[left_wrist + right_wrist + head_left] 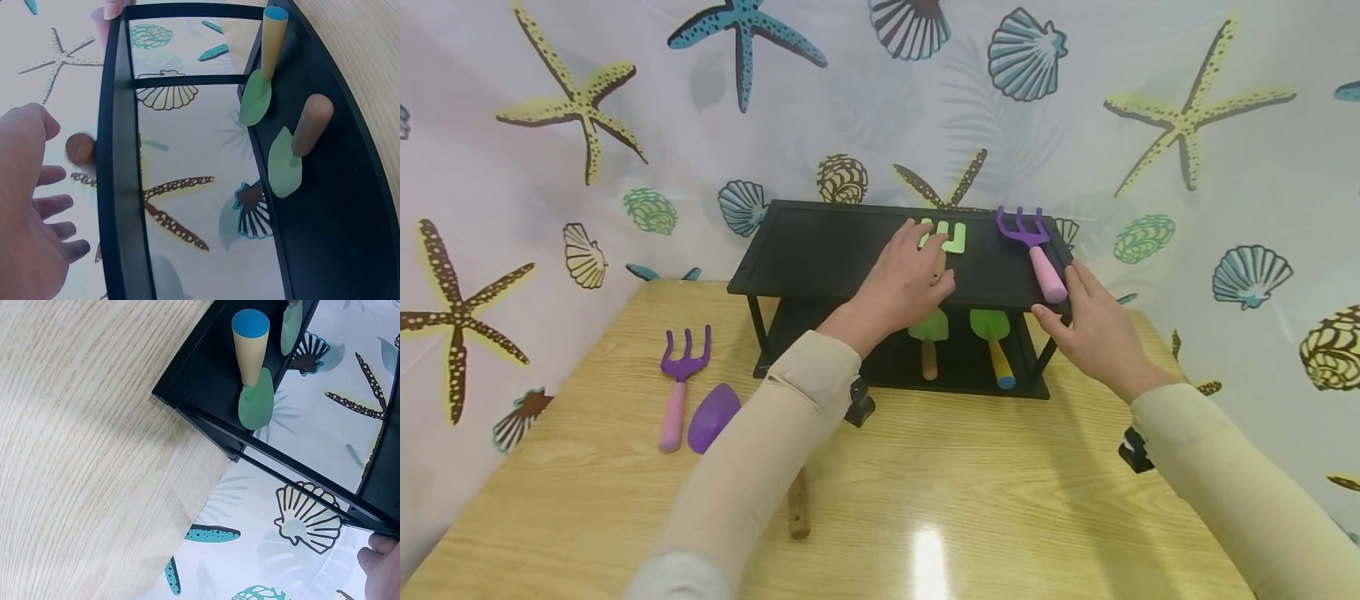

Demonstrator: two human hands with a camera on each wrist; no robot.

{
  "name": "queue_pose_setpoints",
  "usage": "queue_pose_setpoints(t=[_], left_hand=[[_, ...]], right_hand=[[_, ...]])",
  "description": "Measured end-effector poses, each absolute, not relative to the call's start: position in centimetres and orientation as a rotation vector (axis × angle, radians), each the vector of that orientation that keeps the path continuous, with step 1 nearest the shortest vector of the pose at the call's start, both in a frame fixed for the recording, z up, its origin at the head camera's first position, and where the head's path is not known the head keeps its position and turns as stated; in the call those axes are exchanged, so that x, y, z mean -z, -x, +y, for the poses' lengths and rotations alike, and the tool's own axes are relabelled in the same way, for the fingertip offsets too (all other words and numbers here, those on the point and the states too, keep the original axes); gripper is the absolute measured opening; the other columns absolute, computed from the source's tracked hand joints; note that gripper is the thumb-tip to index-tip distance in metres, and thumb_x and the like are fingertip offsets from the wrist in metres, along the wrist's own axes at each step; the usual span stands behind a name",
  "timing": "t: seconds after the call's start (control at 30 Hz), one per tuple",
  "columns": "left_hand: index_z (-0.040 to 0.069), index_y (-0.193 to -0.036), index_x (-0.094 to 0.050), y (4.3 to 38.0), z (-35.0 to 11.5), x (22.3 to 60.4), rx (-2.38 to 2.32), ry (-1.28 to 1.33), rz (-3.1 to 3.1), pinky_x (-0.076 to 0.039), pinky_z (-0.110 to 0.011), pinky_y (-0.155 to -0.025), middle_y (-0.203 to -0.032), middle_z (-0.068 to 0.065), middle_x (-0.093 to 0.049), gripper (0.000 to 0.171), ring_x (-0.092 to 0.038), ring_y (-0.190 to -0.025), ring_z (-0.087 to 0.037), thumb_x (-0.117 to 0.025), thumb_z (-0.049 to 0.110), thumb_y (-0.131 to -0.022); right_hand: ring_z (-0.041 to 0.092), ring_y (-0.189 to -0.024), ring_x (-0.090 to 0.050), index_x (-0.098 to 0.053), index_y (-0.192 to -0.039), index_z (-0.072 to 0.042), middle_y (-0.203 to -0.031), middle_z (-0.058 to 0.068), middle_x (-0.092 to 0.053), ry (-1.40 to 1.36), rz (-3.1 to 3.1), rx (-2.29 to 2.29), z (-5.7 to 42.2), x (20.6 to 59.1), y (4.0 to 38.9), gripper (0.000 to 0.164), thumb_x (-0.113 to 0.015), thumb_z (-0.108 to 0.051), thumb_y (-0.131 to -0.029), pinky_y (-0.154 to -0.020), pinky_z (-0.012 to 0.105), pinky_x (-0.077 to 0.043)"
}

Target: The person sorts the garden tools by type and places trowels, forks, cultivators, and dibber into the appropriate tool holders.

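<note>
A black two-tier shelf [842, 250] stands on the wooden table. Over its top, my left hand [904, 271] is beside a light green hand fork [955, 237], fingers loosely spread. The left wrist view shows the round end of the fork's wooden handle [81, 149] apart from the fingers. My right hand [1097, 333] holds the shelf's front right corner, thumb at the front edge and fingers along the side. Near it on the top tier lies a purple hand fork with a pink handle [1047, 275].
The lower tier holds a green trowel with a wooden handle [929, 354] and another with a yellow, blue-ended handle [1000, 358]. To the left on the table lie a purple fork [673, 408] and a purple trowel [713, 417]. A brown wooden handle [799, 508] shows past my left sleeve.
</note>
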State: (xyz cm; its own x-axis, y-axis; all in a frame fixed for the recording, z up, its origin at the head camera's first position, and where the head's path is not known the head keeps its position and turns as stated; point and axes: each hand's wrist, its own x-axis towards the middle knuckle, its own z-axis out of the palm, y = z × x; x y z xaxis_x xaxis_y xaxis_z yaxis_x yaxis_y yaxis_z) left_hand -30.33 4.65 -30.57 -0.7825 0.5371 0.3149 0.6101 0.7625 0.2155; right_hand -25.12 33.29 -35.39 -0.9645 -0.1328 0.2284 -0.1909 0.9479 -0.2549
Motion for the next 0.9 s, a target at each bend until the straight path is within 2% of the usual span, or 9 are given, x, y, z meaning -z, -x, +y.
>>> queue_pose_setpoints(t=[0.23, 0.43, 0.9], left_hand=[[0.010, -0.148, -0.042, 29.2, 2.0, 30.6, 0.605, 0.872, -2.683, -0.022, -0.043, -0.126, -0.158, -0.013, -0.034, 0.051, -0.016, -0.154, -0.032, -0.047, 0.032, -0.103], [0.011, -0.150, -0.040, 28.1, -0.2, 30.4, 0.661, 0.854, -2.648, -0.024, -0.044, -0.125, -0.160, -0.011, -0.032, 0.052, -0.013, -0.155, -0.029, -0.050, 0.031, -0.102], [0.007, -0.148, -0.041, 24.6, -4.7, 32.1, 0.780, 0.868, -2.551, -0.028, -0.049, -0.122, -0.159, -0.013, -0.032, 0.052, -0.017, -0.154, -0.029, -0.052, 0.023, -0.101]], right_hand=[[0.050, -0.148, -0.016, -0.009, -0.155, 0.008, -0.163, 0.029, -0.009, -0.237, -2.896, -0.427, 33.5, 35.5, 25.0, 0.094, -0.039, -0.061, -0.099, -0.119, 0.065, -0.019], [0.050, -0.148, -0.017, -0.009, -0.155, 0.008, -0.163, 0.030, -0.009, -0.234, -2.893, -0.426, 33.6, 35.5, 25.1, 0.094, -0.039, -0.061, -0.099, -0.118, 0.065, -0.020], [0.051, -0.146, -0.020, -0.013, -0.154, 0.010, -0.161, 0.032, -0.014, -0.242, -2.875, -0.417, 33.2, 35.3, 25.2, 0.093, -0.040, -0.060, -0.099, -0.117, 0.066, -0.021]])
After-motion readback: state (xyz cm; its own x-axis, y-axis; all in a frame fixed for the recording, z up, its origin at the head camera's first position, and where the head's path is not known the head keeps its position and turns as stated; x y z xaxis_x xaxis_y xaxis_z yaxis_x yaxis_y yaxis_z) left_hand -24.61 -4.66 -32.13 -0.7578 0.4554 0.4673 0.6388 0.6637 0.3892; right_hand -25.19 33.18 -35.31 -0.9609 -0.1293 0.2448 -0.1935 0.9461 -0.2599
